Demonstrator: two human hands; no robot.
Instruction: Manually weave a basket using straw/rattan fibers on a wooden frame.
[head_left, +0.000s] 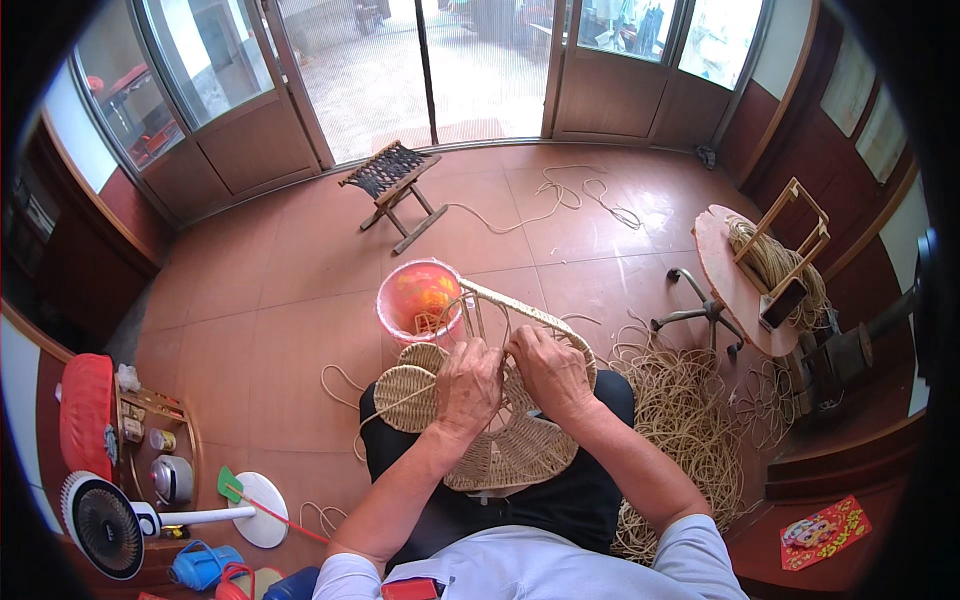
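Note:
Across my lap lies a partly woven wicker piece (520, 455) of tan cord, with rounded lobes (403, 398) at its left and open ribs (488, 318) toward the far side. My left hand (470, 388) is closed, its fingers pinching at the ribs near the middle of the piece. A loose strand runs leftward from beside that hand over the lobe. Close by on the right, my right hand (548, 370) bends over the same ribs with its fingertips pressed together. The fingers hide exactly which strand or rib each hand grips.
A pink-rimmed bucket (385, 305) stands just beyond the piece, and a folding stool (400, 190) farther off. Heaped loose cord (680, 430) covers the floor at right, beside a round-topped swivel stool (715, 260) bearing coiled cord. A fan (105, 525) stands at lower left.

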